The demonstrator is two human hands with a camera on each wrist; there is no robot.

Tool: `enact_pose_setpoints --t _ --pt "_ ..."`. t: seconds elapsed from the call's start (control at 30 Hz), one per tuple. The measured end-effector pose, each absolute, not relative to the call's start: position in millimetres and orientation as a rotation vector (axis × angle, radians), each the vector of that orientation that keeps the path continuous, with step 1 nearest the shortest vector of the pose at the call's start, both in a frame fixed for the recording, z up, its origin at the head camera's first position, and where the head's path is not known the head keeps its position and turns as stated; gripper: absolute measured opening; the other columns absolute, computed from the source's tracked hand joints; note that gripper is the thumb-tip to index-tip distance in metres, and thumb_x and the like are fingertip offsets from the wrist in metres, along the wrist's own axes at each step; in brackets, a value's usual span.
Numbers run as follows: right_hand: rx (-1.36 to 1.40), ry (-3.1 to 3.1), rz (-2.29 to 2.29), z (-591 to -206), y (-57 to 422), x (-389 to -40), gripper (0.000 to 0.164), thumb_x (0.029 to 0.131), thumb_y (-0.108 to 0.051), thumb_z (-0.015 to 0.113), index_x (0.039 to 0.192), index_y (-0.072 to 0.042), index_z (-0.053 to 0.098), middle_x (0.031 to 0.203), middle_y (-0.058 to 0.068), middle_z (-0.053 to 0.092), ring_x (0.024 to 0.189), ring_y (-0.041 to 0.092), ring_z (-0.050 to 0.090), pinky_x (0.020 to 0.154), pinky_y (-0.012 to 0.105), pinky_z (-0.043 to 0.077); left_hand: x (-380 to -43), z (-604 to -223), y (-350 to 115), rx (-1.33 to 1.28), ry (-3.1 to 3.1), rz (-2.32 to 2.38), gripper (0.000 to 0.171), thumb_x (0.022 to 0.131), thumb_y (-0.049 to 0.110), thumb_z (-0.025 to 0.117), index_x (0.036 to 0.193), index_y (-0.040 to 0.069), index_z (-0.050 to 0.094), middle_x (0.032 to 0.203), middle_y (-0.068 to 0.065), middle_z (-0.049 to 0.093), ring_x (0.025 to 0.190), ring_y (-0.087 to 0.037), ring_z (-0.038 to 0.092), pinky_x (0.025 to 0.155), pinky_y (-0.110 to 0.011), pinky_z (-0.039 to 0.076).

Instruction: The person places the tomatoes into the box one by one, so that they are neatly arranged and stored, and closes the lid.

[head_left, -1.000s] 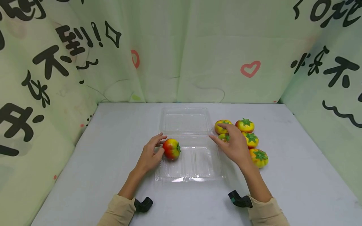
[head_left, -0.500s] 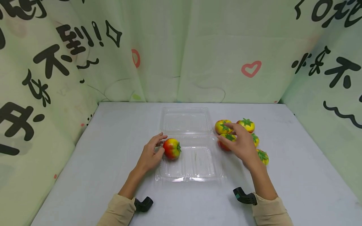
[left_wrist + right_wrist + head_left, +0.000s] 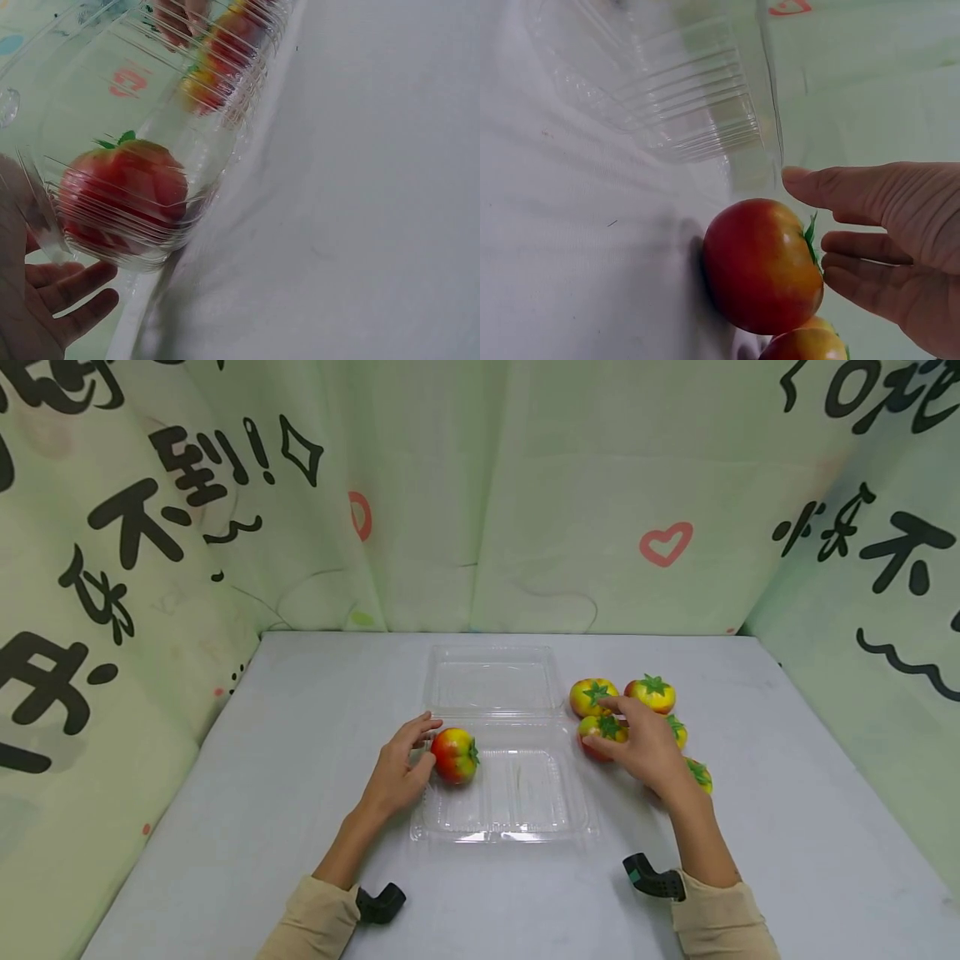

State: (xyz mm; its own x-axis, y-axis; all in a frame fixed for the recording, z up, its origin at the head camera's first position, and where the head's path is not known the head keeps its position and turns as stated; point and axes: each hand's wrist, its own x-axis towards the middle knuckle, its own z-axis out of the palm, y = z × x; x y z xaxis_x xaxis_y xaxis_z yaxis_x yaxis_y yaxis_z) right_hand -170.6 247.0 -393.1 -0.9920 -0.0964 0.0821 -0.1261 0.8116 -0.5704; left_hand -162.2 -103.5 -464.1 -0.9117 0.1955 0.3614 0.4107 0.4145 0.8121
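Observation:
A clear plastic clamshell container (image 3: 517, 835) lies with its lid (image 3: 491, 681) folded back. One red and yellow tomato (image 3: 454, 756) rests on its side in the left part of the base. My left hand (image 3: 401, 770) is at the container's left edge beside that tomato, fingers loosely extended; the left wrist view shows fingers (image 3: 82, 296) outside the clear wall. To the right of the container, my right hand (image 3: 648, 747) hovers over another tomato (image 3: 761, 266). Its thumb and fingers are spread apart around the green-leaf side, and no grip shows.
More tomatoes stand on the white table (image 3: 300, 693) at the right: one at the back left (image 3: 591, 696), one at the back right (image 3: 651, 693), and others partly hidden behind the right hand. Green printed cloth (image 3: 420, 527) encloses the table's back and sides.
My right hand has moved right, from beside the container's edge to over the nearer-left tomato. The left hand and the tomato in the container have stayed put.

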Motion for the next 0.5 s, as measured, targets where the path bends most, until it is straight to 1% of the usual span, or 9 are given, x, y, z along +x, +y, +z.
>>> enact_pose_setpoints --t 0.23,0.5 --pt "0.197 -2.954 0.915 -397.0 250.5 -172.3 0.059 0.087 -0.021 0.081 0.135 0.004 0.057 0.133 0.027 0.06 0.116 0.042 0.057 0.105 0.062 0.045 -160.8 -462.8 -103.7 -0.543 -2.453 -1.488 0.045 0.09 0.0 0.052 0.134 -0.004 0.06 0.149 -0.027 0.05 0.114 -0.04 0.066 0.102 -0.056 0.052" --pt "0.205 -3.002 0.882 -401.6 254.5 -174.8 0.064 0.084 -0.018 0.084 0.136 0.004 0.055 0.136 0.029 0.056 0.122 0.045 0.051 0.11 0.065 0.039 -160.3 -460.5 -104.6 -0.535 -2.451 -1.5 0.044 0.09 -0.002 0.051 0.133 -0.005 0.061 0.149 -0.027 0.051 0.115 -0.04 0.066 0.1 -0.056 0.053"
